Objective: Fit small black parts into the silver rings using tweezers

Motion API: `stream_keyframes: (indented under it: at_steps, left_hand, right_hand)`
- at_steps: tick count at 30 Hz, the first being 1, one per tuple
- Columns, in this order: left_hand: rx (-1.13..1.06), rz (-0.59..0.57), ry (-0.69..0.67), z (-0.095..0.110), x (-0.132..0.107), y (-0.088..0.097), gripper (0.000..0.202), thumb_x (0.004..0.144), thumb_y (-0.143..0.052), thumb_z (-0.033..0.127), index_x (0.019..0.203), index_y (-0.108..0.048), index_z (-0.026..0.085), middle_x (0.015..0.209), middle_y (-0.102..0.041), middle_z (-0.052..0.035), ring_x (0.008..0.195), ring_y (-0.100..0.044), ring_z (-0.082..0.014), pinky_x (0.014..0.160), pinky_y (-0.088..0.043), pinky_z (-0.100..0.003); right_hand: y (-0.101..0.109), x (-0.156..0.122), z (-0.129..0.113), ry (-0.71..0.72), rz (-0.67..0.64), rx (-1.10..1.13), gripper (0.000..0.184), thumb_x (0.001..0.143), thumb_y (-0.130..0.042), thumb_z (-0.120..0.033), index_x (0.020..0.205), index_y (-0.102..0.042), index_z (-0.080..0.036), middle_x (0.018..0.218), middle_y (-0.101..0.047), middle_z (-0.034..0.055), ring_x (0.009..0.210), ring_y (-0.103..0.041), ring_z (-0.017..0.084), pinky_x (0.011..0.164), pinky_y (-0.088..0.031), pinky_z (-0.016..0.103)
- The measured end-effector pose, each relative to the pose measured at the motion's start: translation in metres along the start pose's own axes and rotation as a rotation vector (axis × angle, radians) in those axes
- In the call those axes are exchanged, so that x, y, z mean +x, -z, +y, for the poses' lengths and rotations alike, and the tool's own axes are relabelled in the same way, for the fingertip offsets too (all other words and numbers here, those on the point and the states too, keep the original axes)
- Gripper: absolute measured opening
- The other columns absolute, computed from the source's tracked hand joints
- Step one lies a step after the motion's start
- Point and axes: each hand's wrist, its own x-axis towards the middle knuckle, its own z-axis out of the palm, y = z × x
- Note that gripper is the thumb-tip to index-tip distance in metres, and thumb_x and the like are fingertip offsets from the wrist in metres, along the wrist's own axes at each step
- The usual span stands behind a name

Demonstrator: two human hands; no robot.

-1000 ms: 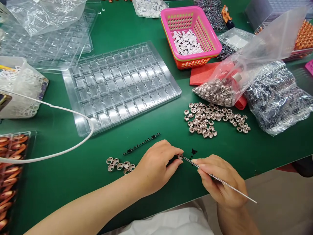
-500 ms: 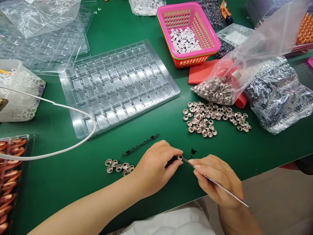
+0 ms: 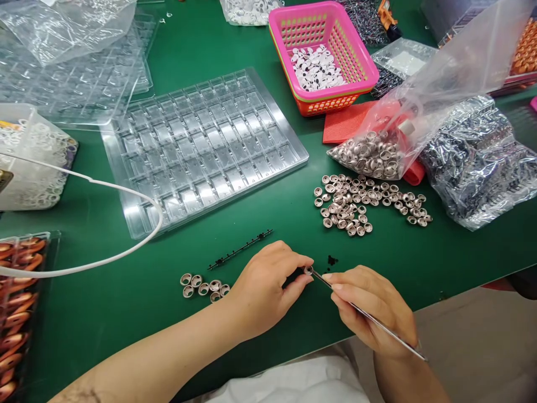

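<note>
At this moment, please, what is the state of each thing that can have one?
Left hand: pinching a small metal ring
Right hand: holding a thin metal tool, tip at the ring
Clear tray: lying flat
Pink basket: upright, holding white pieces
Clear bag: partly filled with metal rings
Black strip: lying flat
White cord: curved

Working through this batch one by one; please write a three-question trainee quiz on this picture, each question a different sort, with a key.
1. True or false: the left hand is gripping the white cable.
2. Multiple choice: what does the right hand hold?
A) a plastic bag
B) a thin silvery tool
C) a clear tray
3. Fill in the blank: the top basket, with white oval pieces inside, has a ____ rim.

Key: 1. False; its fingertips pinch a small silvery ring. 2. B. 3. Pink.
</note>
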Motion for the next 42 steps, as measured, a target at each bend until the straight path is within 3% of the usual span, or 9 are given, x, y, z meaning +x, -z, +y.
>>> stream_keyframes:
  at_steps: [14, 16, 22, 25, 28, 34, 42]
  left_hand:
    - [-0.029, 0.005, 0.025, -0.002, -0.001, 0.0, 0.014, 0.091, -0.065, 0.012, 0.104, -0.069, 0.013, 0.083, -0.072, -0.0051, 0.077, -0.06, -0.0181, 0.071, -0.051, -0.032]
    - [-0.034, 0.004, 0.031, -0.002, -0.001, 0.0, 0.014, 0.091, -0.066, 0.012, 0.104, -0.069, 0.013, 0.082, -0.072, -0.0048, 0.077, -0.059, -0.018, 0.07, -0.05, -0.031]
    - [-0.066, 0.015, 0.039, 0.001, -0.001, 0.002, 0.011, 0.091, -0.067, 0.013, 0.101, -0.07, 0.014, 0.082, -0.072, -0.0039, 0.077, -0.06, -0.0172, 0.069, -0.05, -0.029]
    - [-0.088, 0.042, 0.02, 0.004, -0.001, 0.002, 0.012, 0.091, -0.067, 0.013, 0.103, -0.07, 0.013, 0.085, -0.073, -0.0043, 0.078, -0.06, -0.0167, 0.069, -0.05, -0.028]
    - [-0.138, 0.057, -0.003, 0.006, -0.002, 0.001, 0.013, 0.091, -0.067, 0.013, 0.105, -0.069, 0.013, 0.087, -0.073, -0.0045, 0.079, -0.06, -0.0164, 0.071, -0.05, -0.028]
    - [-0.227, 0.062, -0.085, 0.007, -0.005, -0.001, 0.017, 0.091, -0.068, 0.014, 0.108, -0.068, 0.013, 0.086, -0.072, -0.0053, 0.079, -0.059, -0.0167, 0.071, -0.05, -0.028]
    - [-0.186, 0.051, -0.219, 0.006, -0.005, -0.004, 0.018, 0.094, -0.065, 0.017, 0.111, -0.066, 0.014, 0.083, -0.073, -0.0051, 0.074, -0.057, -0.0172, 0.071, -0.048, -0.032]
  right_hand:
    - [0.002, -0.005, 0.002, 0.01, 0.046, 0.024, 0.034, 0.086, -0.062, -0.004, 0.118, -0.062, -0.017, 0.106, -0.075, 0.0108, 0.086, -0.073, 0.019, 0.067, -0.059, 0.033]
    - [0.002, -0.008, 0.004, 0.002, 0.102, 0.089, 0.034, 0.086, -0.062, -0.006, 0.118, -0.063, -0.017, 0.109, -0.074, 0.0113, 0.088, -0.071, 0.022, 0.068, -0.058, 0.037]
    - [-0.001, -0.005, 0.009, -0.115, 0.433, 0.318, 0.019, 0.098, -0.047, -0.019, 0.106, -0.065, -0.018, 0.095, -0.071, 0.0097, 0.084, -0.067, 0.026, 0.072, -0.056, 0.05]
    - [0.0, -0.004, 0.007, -0.146, 0.468, 0.363, 0.023, 0.099, -0.044, -0.017, 0.108, -0.065, -0.019, 0.089, -0.068, 0.0075, 0.082, -0.065, 0.024, 0.071, -0.055, 0.048]
    - [0.003, -0.007, 0.002, -0.167, 0.402, 0.245, 0.027, 0.094, -0.051, -0.006, 0.111, -0.067, -0.02, 0.089, -0.064, 0.0053, 0.075, -0.061, 0.018, 0.063, -0.051, 0.036]
    - [0.007, -0.005, -0.001, 0.027, 0.026, 0.0, 0.039, 0.084, -0.063, 0.005, 0.117, -0.064, -0.015, 0.088, -0.062, 0.0046, 0.073, -0.055, 0.013, 0.063, -0.049, 0.028]
    - [0.008, -0.001, 0.007, 0.126, -0.103, -0.097, 0.028, 0.089, -0.061, -0.003, 0.112, -0.065, -0.018, 0.087, -0.062, 0.0051, 0.069, -0.047, 0.013, 0.061, -0.042, 0.029]
